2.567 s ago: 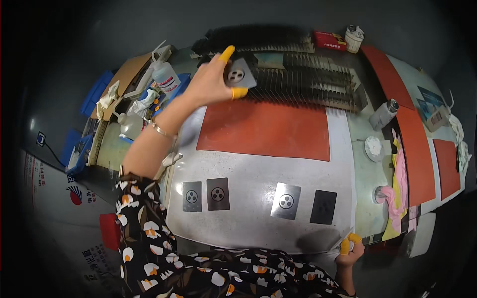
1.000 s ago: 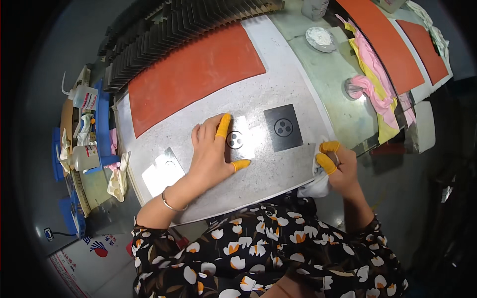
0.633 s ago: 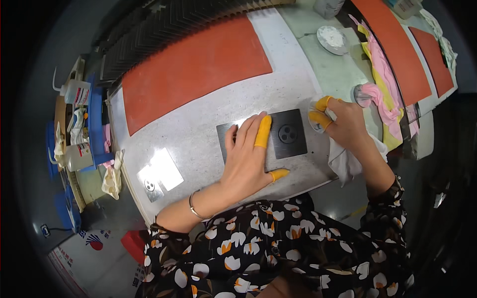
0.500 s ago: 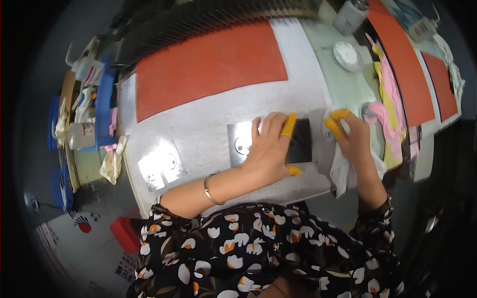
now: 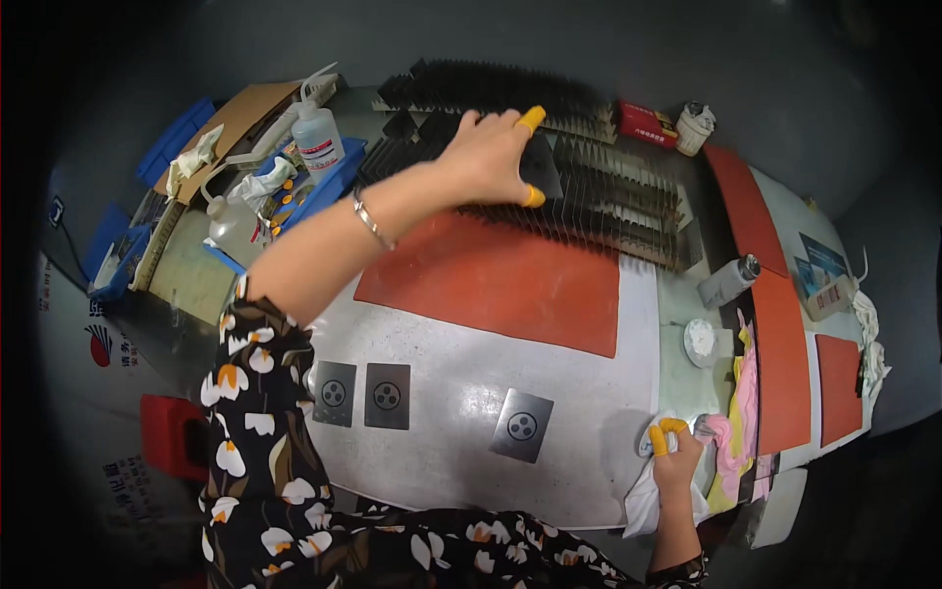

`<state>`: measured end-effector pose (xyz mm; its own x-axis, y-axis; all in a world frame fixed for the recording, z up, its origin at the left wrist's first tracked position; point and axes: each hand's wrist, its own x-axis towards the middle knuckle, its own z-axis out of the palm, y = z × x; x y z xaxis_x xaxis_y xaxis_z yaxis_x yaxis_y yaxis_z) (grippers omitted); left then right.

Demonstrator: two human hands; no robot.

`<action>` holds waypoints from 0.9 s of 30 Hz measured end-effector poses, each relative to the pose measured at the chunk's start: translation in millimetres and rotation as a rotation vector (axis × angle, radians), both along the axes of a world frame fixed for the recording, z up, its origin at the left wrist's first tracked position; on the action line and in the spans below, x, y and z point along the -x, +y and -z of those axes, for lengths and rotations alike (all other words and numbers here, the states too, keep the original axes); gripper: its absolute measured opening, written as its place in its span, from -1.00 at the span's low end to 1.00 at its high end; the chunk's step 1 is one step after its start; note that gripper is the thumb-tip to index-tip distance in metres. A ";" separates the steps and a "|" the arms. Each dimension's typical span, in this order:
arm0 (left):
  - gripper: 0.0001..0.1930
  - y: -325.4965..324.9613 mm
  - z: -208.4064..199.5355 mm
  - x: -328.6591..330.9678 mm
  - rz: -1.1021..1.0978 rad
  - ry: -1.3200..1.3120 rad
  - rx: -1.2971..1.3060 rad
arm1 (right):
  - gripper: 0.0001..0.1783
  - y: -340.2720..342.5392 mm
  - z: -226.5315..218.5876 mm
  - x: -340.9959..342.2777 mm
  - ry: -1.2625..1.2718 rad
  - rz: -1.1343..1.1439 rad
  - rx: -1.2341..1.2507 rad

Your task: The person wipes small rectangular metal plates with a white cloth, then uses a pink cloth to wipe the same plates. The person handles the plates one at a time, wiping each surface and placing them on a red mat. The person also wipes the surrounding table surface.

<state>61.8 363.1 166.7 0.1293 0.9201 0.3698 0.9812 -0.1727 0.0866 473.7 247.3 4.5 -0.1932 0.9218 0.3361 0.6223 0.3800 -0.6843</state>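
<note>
My left hand (image 5: 491, 157), with yellow finger cots on forefinger and thumb, reaches over to the rack of upright dark plates at the far side. A dark square plate (image 5: 542, 167) is between its thumb and forefinger, among the others. My right hand (image 5: 675, 456), also in yellow finger cots, is closed on a white cloth (image 5: 643, 501) at the near right. Three metal plates, each with a round emblem, lie on the worktop: one (image 5: 522, 425) in the middle, a second (image 5: 388, 396) and a third (image 5: 335, 393) at the left.
An orange-red mat (image 5: 520, 285) lies before the rack (image 5: 608, 201). At right are a white bowl (image 5: 700, 343), a grey bottle (image 5: 729, 282) and pink and yellow cloths (image 5: 736, 442). Squeeze bottles (image 5: 317, 137) and a blue tray (image 5: 343, 177) stand at left.
My left hand has gone from the near worktop up to the rack with the dark plate. My right hand stays by the white cloth. The view has tilted farther ahead.
</note>
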 end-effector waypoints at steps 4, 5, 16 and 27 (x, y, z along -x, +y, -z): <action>-0.31 83.8 -8.2 50.2 -0.094 0.318 0.136 | -0.81 -2.7 0.4 3.1 0.034 0.043 -0.013; -0.32 104.5 -0.7 53.4 -0.090 0.335 0.188 | -0.80 -2.5 -0.8 3.7 0.037 0.050 -0.011; -0.41 186.4 61.4 12.3 0.016 0.378 0.374 | -0.79 -3.4 2.8 -6.3 0.040 0.124 0.041; -0.28 -25.9 -10.4 46.7 0.210 -0.111 0.201 | -0.81 3.1 19.2 -24.7 0.054 0.079 0.098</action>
